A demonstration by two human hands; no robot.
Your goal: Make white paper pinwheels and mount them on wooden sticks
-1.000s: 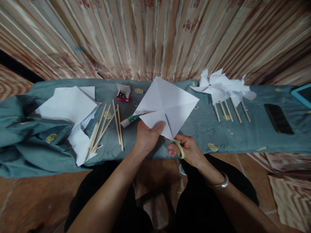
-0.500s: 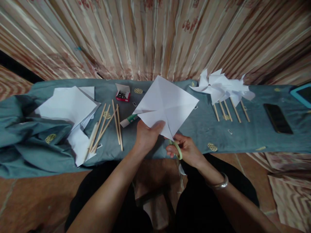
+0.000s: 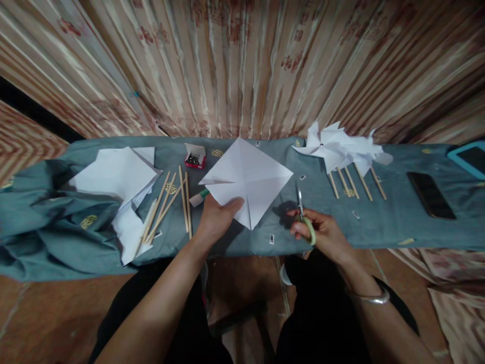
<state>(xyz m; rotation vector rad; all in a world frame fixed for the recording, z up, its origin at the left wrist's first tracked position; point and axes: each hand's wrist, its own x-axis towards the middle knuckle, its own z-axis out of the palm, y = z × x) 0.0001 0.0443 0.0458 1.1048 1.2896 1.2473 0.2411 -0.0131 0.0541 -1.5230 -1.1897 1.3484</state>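
A white square of paper with fold creases is pinched at its lower left edge by my left hand, thumb on top. Two slits run inward from its left and bottom corners. My right hand grips a pair of scissors by the pale green handles, blades pointing away from me and apart from the paper. Partly hidden behind the paper and my left hand lies a green and white tube. Just left of it are several wooden sticks.
White paper sheets lie at the left of the teal-covered table. A small open red box holds metal pieces. Several paper pinwheels on sticks, a black phone and a blue-edged device are at the right. A curtain hangs behind.
The scissors have come away from the paper's bottom corner, moving right with my right hand. My left hand has shifted slightly left with the paper. A slit now shows at that corner.
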